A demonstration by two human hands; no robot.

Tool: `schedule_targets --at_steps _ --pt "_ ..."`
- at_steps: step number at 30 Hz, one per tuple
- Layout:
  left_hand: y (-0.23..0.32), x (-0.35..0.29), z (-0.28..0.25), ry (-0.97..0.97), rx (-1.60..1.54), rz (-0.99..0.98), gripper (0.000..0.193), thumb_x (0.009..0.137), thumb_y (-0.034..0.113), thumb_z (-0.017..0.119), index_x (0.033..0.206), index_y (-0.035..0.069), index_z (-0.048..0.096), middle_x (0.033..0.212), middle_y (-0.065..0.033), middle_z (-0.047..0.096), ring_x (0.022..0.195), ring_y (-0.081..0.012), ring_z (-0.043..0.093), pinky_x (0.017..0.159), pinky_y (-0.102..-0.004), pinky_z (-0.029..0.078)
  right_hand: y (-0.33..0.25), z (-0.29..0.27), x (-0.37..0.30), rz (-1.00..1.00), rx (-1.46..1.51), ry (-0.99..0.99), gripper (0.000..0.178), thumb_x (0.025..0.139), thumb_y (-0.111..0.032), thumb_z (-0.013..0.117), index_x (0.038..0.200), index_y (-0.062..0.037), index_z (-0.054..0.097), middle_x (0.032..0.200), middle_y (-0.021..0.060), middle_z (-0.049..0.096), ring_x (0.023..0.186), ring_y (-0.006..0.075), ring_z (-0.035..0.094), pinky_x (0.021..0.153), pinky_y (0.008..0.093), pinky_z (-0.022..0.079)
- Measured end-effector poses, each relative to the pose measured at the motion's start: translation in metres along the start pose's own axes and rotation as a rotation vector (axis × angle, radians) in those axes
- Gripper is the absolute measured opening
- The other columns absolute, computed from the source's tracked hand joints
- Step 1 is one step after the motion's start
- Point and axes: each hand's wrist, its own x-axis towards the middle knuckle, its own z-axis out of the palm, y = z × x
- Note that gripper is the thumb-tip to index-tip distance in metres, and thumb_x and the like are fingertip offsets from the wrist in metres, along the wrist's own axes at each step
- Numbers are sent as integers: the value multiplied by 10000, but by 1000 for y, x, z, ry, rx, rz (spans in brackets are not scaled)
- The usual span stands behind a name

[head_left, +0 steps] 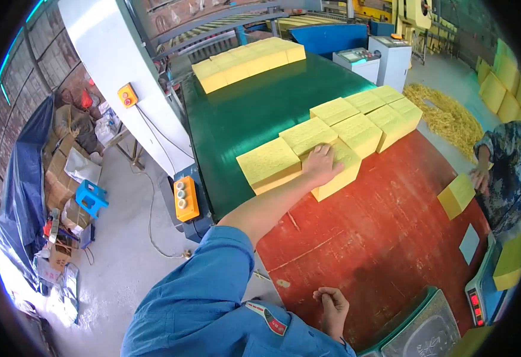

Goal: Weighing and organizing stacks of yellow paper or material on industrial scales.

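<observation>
My left arm, in a blue sleeve, reaches across to a group of yellow blocks that look like stacked paper. My left hand (322, 165) lies on top of the nearest yellow block (338, 184), thumb apart from the fingers, touching it without wrapping round it. Other yellow blocks (269, 160) adjoin it and run back to the right in two rows. Low over the near part of the red board (344, 250), my right hand (334, 306) is loosely closed, with nothing visible in it.
Behind the blocks is a green belt (236, 125) with another yellow row (248, 62) at its far end. An orange button box (186, 198) stands left. At right, a co-worker's hand (481, 177) touches a yellow block (457, 196). Scales (421, 327) sit at lower right.
</observation>
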Motion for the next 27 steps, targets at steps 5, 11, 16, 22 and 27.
schedule_targets --at_steps 5,11,16,22,27 --pt "7 -16 -9 -188 -155 -61 706 879 501 574 1305 -57 498 1377 -195 464 1270 -359 423 1076 -443 366 1 16 7 -54 62 50 163 907 38 507 969 22 657 888 117 692 828 179 657 787 302 523" --pt "72 -122 -48 -316 -330 405 810 799 509 678 1339 -58 468 1414 -225 425 1257 -393 424 1076 -482 360 24 33 -36 130 76 117 178 913 16 510 1007 28 661 931 137 703 896 203 668 845 336 532" --pt "113 -226 -102 -460 -614 827 875 761 481 711 1374 -68 414 1457 -227 372 1355 -415 336 1135 -524 267 62 44 -108 376 -3 63 328 912 -53 547 1227 19 603 1139 160 671 1053 239 646 951 355 498" --pt "121 -266 -140 -532 -433 924 960 682 476 767 1434 16 390 1502 -185 337 1366 -428 302 1035 -631 266 99 88 -111 -2 773 275 377 905 -76 524 1262 42 554 1226 170 620 1136 234 595 1006 370 450" --pt "122 -284 -137 -456 -426 857 904 663 426 782 1389 15 435 1451 -211 387 1341 -415 348 1024 -579 301 104 88 -120 -52 785 227 467 902 -140 527 1344 8 499 1331 135 559 1226 231 523 1043 368 396"
